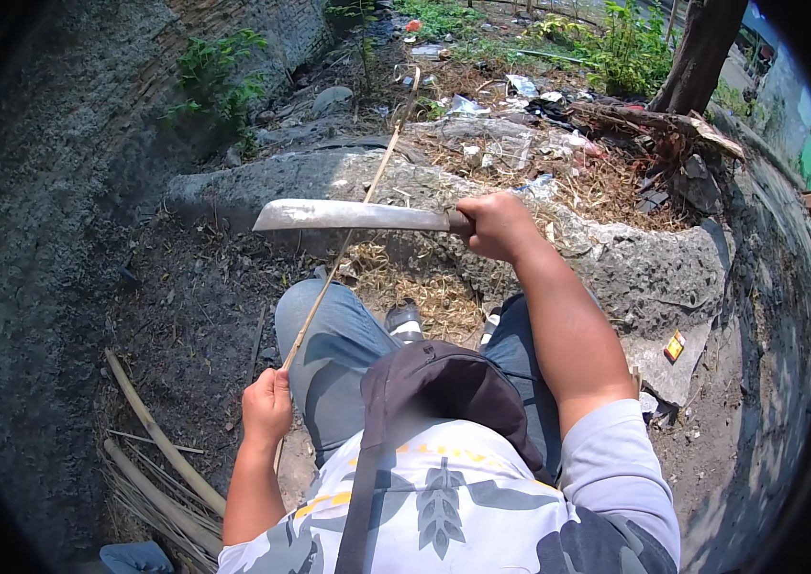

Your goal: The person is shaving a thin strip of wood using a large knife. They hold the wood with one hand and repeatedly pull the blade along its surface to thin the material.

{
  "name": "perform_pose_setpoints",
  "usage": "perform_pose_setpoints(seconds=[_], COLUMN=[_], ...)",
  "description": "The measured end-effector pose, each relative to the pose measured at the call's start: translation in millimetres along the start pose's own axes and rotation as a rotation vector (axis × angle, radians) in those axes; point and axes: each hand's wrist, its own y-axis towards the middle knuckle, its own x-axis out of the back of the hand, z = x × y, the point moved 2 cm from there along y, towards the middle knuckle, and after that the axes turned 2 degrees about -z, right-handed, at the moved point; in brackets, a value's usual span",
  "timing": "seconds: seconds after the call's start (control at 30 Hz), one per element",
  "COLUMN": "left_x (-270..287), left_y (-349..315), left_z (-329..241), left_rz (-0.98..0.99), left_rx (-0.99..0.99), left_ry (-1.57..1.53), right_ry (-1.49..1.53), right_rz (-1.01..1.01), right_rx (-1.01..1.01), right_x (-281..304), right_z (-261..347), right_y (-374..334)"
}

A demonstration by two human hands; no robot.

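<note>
My right hand [499, 226] is closed round the dark handle of a machete [357, 215], whose broad blade points left, nearly level. A long thin tan stick [373, 182] slants from lower left to upper right, and the blade crosses over it; whether the edge touches it I cannot tell. Beside my left knee, my left hand [266, 409] grips the stick low down, with the thumb along it. A short tail of the stick shows below that hand.
Thick pale stalks and thin strips [152, 421] lie on the ground at my left. A rough concrete block [654, 263] stands ahead, with litter and dry straw beyond. A wall [51, 239] rises at left, a tree trunk [702, 57] at far right. A dark bag [458, 392] rests on my lap.
</note>
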Motion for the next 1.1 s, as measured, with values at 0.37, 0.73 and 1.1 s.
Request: perform_pose_setpoints(seconds=[0.37, 0.73, 1.1], left_x=[36, 22, 13], left_y=[-29, -11, -16], left_z=[14, 2, -1], left_rz=[-0.070, -0.090, -0.027], left_rx=[-0.044, -0.014, 0.019], left_ry=[0.063, 0.129, 0.107], right_ry=[0.409, 0.583, 0.701], right_rz=[-0.147, -0.311, -0.333], right_rx=[-0.903, -0.634, -0.331], right_x=[-17, -1, -7], right_z=[-113, -81, -44], right_y=[-14, -10, -4])
